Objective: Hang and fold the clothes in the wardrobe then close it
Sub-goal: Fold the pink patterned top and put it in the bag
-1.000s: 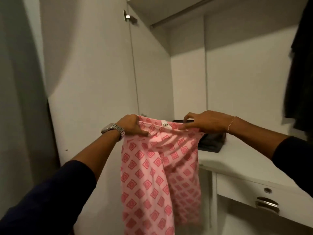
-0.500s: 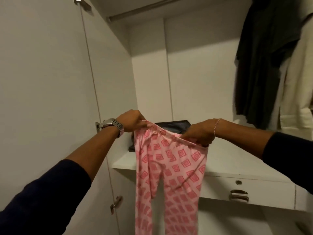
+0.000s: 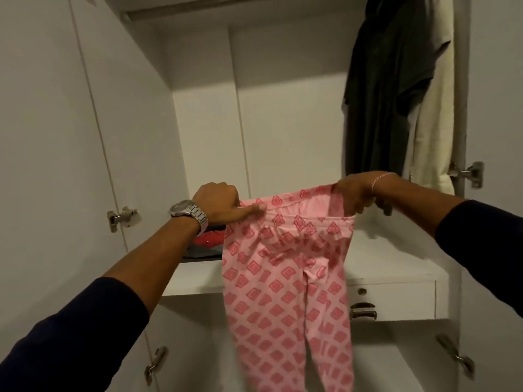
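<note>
Stretching across the frame's centre, pink patterned leggings [image 3: 285,278] hang by their waistband, the left hand [image 3: 219,203] and right hand [image 3: 353,193] each pinching one end, before the open wardrobe's shelf [image 3: 396,267]; dark shirt [image 3: 387,89] hangs upper right.

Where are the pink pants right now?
In the head view, the pink pants hang in the middle, in front of the open wardrobe's shelf, held at the waistband by the left hand and right hand.

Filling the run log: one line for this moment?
left hand: grips waistband | right hand: grips waistband | pink trousers: hanging unfolded | wardrobe: open
</note>
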